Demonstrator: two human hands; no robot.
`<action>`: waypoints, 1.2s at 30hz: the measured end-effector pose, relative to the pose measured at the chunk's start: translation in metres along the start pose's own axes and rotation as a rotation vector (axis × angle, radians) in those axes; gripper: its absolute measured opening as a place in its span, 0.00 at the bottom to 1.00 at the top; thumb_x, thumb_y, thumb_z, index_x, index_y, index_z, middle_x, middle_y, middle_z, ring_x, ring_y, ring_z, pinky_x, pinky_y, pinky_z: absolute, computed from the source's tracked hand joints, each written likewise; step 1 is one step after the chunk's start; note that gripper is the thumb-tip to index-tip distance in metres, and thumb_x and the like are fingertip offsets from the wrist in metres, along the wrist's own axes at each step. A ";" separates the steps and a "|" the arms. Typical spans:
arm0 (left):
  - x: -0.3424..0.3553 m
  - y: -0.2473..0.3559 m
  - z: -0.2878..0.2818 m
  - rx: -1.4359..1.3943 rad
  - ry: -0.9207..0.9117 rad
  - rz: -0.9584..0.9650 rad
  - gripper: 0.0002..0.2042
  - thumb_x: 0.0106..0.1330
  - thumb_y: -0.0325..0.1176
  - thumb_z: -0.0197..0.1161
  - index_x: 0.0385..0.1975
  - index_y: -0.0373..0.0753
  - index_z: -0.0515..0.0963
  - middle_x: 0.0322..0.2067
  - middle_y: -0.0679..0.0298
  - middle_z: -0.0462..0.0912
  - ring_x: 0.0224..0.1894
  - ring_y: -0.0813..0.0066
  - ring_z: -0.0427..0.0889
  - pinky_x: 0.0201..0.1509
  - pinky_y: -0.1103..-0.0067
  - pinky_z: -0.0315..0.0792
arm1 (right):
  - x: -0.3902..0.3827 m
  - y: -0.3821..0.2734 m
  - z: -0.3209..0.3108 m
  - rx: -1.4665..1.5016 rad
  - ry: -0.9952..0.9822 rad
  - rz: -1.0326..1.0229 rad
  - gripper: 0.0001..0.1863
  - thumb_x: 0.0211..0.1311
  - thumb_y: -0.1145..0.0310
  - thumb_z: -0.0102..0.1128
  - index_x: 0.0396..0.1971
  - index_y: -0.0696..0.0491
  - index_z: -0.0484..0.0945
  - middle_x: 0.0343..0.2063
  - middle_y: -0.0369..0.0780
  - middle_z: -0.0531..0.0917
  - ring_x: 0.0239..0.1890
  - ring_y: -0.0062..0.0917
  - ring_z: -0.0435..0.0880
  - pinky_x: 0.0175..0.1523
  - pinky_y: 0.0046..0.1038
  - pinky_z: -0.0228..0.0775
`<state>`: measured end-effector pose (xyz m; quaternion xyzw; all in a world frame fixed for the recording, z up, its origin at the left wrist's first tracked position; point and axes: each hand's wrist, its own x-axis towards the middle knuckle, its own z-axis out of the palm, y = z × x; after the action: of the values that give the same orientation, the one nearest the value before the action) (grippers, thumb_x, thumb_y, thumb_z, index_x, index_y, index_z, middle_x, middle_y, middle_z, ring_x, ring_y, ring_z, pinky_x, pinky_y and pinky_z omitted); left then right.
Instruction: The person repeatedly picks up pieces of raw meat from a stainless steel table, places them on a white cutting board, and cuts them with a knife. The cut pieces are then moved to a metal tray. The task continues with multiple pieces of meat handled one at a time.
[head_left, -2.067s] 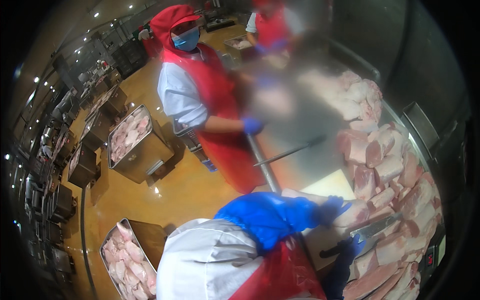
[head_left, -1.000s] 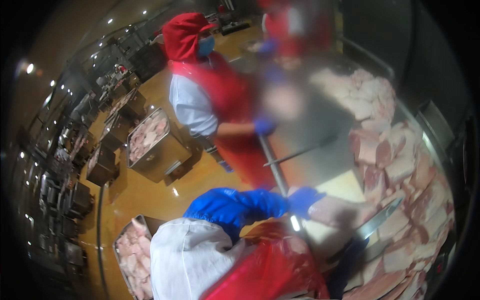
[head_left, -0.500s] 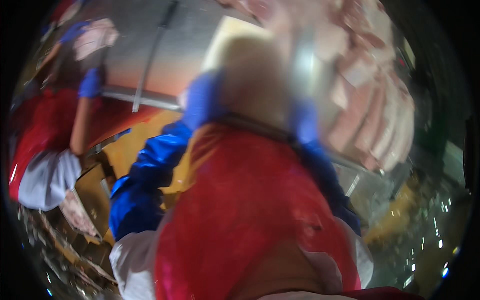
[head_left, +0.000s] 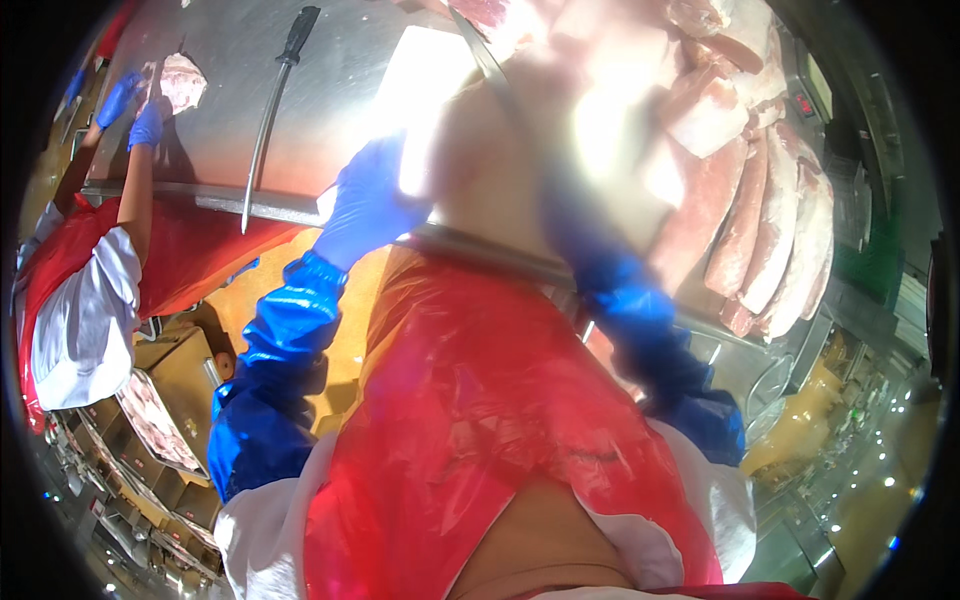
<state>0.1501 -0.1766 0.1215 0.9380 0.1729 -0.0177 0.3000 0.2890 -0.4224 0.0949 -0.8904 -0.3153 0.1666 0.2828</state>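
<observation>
A broad pale pink slab of meat (head_left: 480,165) lies in front of me, blurred and partly washed out by glare. My left hand (head_left: 368,205), in a blue glove, is at its near left side, thumb spread from stretched fingers; the fingertips fade into glare. Beside that hand is a white cutting board (head_left: 425,70). My right hand (head_left: 575,215), also gloved, is over the slab's right part, dark and blurred. From it a knife (head_left: 490,70) seems to run up and to the left, blade showing; its handle is hidden in the hand.
A dark-handled sharpening steel (head_left: 268,130) lies on the metal table (head_left: 225,60) to the left. Long meat strips (head_left: 765,220) and chunks are piled at right. A co-worker's gloved hands (head_left: 135,115) hold a meat piece (head_left: 182,82) at far left. A meat-filled tray (head_left: 160,420) stands lower left.
My right hand has moved left, over the slab, and the knife blade now shows beyond it. My left hand has shifted slightly left. The co-worker's hands and meat piece sit further left in view.
</observation>
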 end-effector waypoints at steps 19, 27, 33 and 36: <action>0.057 0.050 -0.007 0.044 -0.278 -0.107 0.52 0.45 0.44 0.76 0.72 0.37 0.56 0.64 0.46 0.68 0.62 0.47 0.70 0.65 0.56 0.65 | 0.031 0.060 0.052 -0.191 -0.179 0.040 0.17 0.72 0.65 0.43 0.57 0.51 0.71 0.41 0.51 0.84 0.42 0.49 0.83 0.46 0.48 0.75; 0.180 -0.018 0.042 -1.080 -0.393 -0.015 0.39 0.63 0.40 0.70 0.72 0.35 0.59 0.63 0.56 0.73 0.66 0.66 0.69 0.73 0.74 0.60 | -0.171 0.131 -0.065 -0.088 -0.150 0.170 0.10 0.71 0.64 0.54 0.43 0.55 0.73 0.29 0.53 0.80 0.33 0.54 0.80 0.35 0.47 0.73; 0.212 0.074 0.118 -1.068 -0.670 -0.105 0.32 0.58 0.39 0.72 0.63 0.39 0.71 0.49 0.64 0.81 0.46 0.73 0.81 0.53 0.76 0.75 | -0.037 0.127 -0.050 1.169 0.214 0.409 0.18 0.74 0.65 0.55 0.60 0.51 0.71 0.40 0.34 0.80 0.38 0.16 0.77 0.41 0.21 0.74; 0.154 0.121 0.122 -1.254 -0.534 -0.299 0.26 0.65 0.35 0.65 0.64 0.41 0.70 0.47 0.67 0.79 0.46 0.79 0.78 0.48 0.81 0.74 | 0.029 0.122 -0.029 1.106 0.436 0.311 0.16 0.73 0.66 0.56 0.55 0.55 0.74 0.41 0.34 0.80 0.43 0.18 0.76 0.51 0.23 0.70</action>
<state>0.3440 -0.2894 0.0681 0.5174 0.1980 -0.1857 0.8116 0.3813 -0.4937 0.0400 -0.6609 0.0168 0.1590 0.7332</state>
